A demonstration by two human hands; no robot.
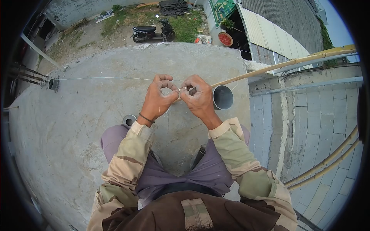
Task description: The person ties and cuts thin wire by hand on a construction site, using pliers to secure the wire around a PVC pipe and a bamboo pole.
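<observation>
A thin pale string (108, 78) runs from the left across the concrete to my two hands, which meet in front of me. My left hand (158, 98) pinches the string between thumb and forefinger. Right beside it, my right hand (198, 97) is also closed in a pinch on the string, fingertips almost touching the left ones. The exact loop or knot between the fingers is too small to make out. A bamboo pole (277, 67) passes behind my right hand, and its near end shows just below the fingers. Close to my right wrist stands an open grey pipe (222, 97).
My knees are bent over a concrete slab (77, 123). A grey round fitting (129, 120) lies near my left knee, and another pipe end (53, 84) sits far left. Block wall (316, 115) drops away at right. A motorbike (154, 32) stands beyond the slab.
</observation>
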